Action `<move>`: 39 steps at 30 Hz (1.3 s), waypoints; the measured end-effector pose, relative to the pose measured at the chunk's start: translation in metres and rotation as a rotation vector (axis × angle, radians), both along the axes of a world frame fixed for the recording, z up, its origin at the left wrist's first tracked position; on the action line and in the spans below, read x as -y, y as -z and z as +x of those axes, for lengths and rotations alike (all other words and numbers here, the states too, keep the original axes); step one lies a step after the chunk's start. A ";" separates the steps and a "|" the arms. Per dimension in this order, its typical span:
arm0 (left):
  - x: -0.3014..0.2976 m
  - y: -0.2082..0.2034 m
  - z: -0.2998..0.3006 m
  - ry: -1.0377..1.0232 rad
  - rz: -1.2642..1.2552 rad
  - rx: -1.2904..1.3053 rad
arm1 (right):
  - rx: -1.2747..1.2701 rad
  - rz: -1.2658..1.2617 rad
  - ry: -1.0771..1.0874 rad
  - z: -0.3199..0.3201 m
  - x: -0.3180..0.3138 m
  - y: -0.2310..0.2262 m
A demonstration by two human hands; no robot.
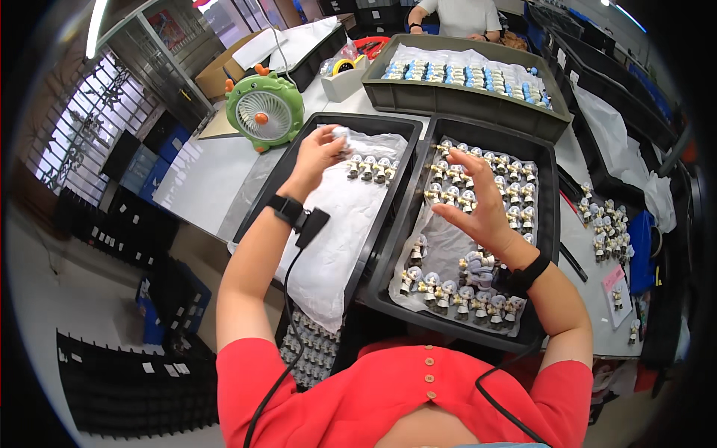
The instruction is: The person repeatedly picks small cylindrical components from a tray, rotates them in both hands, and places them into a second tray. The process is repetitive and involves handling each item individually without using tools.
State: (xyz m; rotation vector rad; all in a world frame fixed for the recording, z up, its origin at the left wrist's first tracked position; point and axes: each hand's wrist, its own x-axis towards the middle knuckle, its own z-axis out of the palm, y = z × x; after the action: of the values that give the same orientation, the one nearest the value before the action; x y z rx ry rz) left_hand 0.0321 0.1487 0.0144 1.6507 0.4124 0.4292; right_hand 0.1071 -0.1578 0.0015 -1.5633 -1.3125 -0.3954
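My left hand [317,158] is over the far left part of the left black tray [407,134], its fingertips pinched on a small pale-haired figurine [341,137], slightly blurred. Beside it a short row of similar figurines [372,170] stands on the white sheet [321,239] that lines this tray. My right hand [482,201] hovers above the right black tray [551,216], thumb and fingers spread with nothing between them. Rows of figurines [463,300] fill the near edge and far part of that tray; some are hidden behind my right hand and wrist.
An olive bin [403,97] of blue-and-white figurines stands at the back, with a person [467,19] behind it. A green fan [263,112] sits back left. More figurines [612,231] cluster on the table at right. Another filled tray [310,347] lies below the left tray. Cables hang from my wrists.
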 end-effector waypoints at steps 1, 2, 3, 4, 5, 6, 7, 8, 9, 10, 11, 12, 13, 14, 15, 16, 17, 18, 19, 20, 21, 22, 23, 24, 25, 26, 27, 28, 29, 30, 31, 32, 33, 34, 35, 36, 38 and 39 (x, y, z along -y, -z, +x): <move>-0.025 0.016 0.004 -0.064 -0.024 -0.014 | -0.010 0.002 -0.001 0.001 -0.001 0.001; -0.051 0.039 0.011 -0.130 0.018 -0.069 | -0.017 0.001 0.008 0.003 -0.003 0.003; -0.069 0.060 0.022 -0.188 0.056 -0.122 | -0.023 -0.003 0.025 0.007 -0.002 0.006; -0.073 0.069 0.029 -0.176 0.128 -0.195 | -0.032 -0.011 0.046 0.011 -0.001 0.010; -0.087 0.088 0.031 -0.221 0.310 -0.255 | -0.038 -0.021 0.049 0.011 -0.003 0.011; -0.088 0.094 0.035 -0.254 0.488 -0.312 | -0.048 -0.022 0.057 0.012 -0.002 0.010; -0.088 0.099 0.037 -0.287 0.590 -0.370 | -0.059 -0.023 0.063 0.013 -0.002 0.010; -0.092 0.105 0.040 -0.288 0.625 -0.406 | -0.071 -0.023 0.068 0.014 -0.002 0.010; -0.094 0.111 0.044 -0.288 0.660 -0.442 | -0.072 -0.024 0.070 0.015 -0.002 0.010; -0.097 0.116 0.047 -0.289 0.695 -0.479 | -0.083 -0.031 0.073 0.015 -0.003 0.010; -0.099 0.122 0.049 -0.309 0.713 -0.476 | -0.095 -0.037 0.075 0.016 -0.004 0.010; -0.095 0.123 0.051 -0.287 0.726 -0.467 | -0.109 -0.043 0.081 0.017 -0.004 0.011; -0.092 0.124 0.052 -0.266 0.739 -0.457 | -0.108 -0.047 0.088 0.019 -0.004 0.012; -0.091 0.126 0.053 -0.246 0.751 -0.448 | -0.106 -0.052 0.095 0.022 -0.004 0.013; -0.092 0.127 0.054 -0.223 0.751 -0.435 | -0.105 -0.056 0.100 0.023 -0.005 0.014; -0.094 0.129 0.054 -0.201 0.751 -0.422 | -0.108 -0.058 0.100 0.023 -0.006 0.015; -0.096 0.130 0.054 -0.179 0.751 -0.409 | -0.110 -0.061 0.101 0.024 -0.006 0.015; -0.094 0.129 0.053 -0.192 0.745 -0.380 | -0.114 -0.063 0.105 0.025 -0.006 0.016; -0.090 0.126 0.051 -0.205 0.738 -0.352 | -0.121 -0.062 0.110 0.025 -0.006 0.017; -0.088 0.125 0.051 -0.217 0.731 -0.323 | -0.127 -0.061 0.115 0.025 -0.006 0.018; -0.091 0.127 0.050 -0.214 0.701 -0.315 | -0.131 -0.059 0.113 0.025 -0.007 0.018; -0.094 0.131 0.050 -0.211 0.671 -0.307 | -0.114 -0.062 0.114 0.024 -0.008 0.018; -0.097 0.134 0.050 -0.208 0.641 -0.299 | -0.098 -0.065 0.115 0.025 -0.008 0.017; -0.096 0.134 0.051 -0.198 0.623 -0.291 | -0.084 -0.071 0.121 0.025 -0.007 0.018; -0.095 0.135 0.051 -0.189 0.604 -0.283 | -0.089 -0.073 0.105 0.025 -0.007 0.017; -0.094 0.134 0.052 -0.180 0.585 -0.276 | -0.051 -0.089 0.112 0.027 -0.009 0.019; -0.089 0.127 0.051 -0.187 0.612 -0.318 | -0.091 -0.130 0.061 0.028 -0.008 0.021; -0.089 0.128 0.052 -0.243 0.780 -0.323 | -0.131 -0.170 0.010 0.029 -0.008 0.023; -0.088 0.128 0.051 -0.266 0.797 -0.295 | -0.137 -0.209 -0.028 0.029 -0.008 0.027; -0.085 0.123 0.051 -0.289 0.815 -0.262 | -0.171 -0.279 -0.094 0.029 -0.007 0.027; -0.081 0.117 0.051 -0.304 0.797 -0.265 | -0.176 -0.385 -0.147 0.029 -0.005 0.030; -0.075 0.113 0.049 -0.287 0.704 -0.234 | -0.181 -0.490 -0.202 0.029 -0.003 0.033; -0.066 0.104 0.048 -0.271 0.615 -0.202 | -0.195 -0.602 -0.245 0.030 0.000 0.035; -0.055 0.093 0.047 -0.253 0.524 -0.171 | -0.214 -0.765 -0.248 0.030 0.004 0.033; -0.044 0.082 0.044 -0.178 0.423 -0.164 | -0.233 -0.929 -0.252 0.030 0.009 0.028; -0.025 0.066 0.041 -0.104 0.345 -0.119 | -0.254 -1.092 -0.250 0.030 0.015 0.025; 0.016 0.035 0.030 0.038 0.187 -0.030 | -0.199 -1.229 -0.210 0.028 0.023 0.026; 0.036 0.021 0.023 0.121 0.169 -0.016 | -0.184 -1.292 -0.185 0.022 0.024 0.022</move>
State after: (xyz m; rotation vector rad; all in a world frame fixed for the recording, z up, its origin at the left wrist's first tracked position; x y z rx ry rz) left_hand 0.0554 0.1122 -0.0070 1.8337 0.2924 0.3682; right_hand 0.1287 -0.1823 -0.0210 -2.3562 -1.6254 0.8900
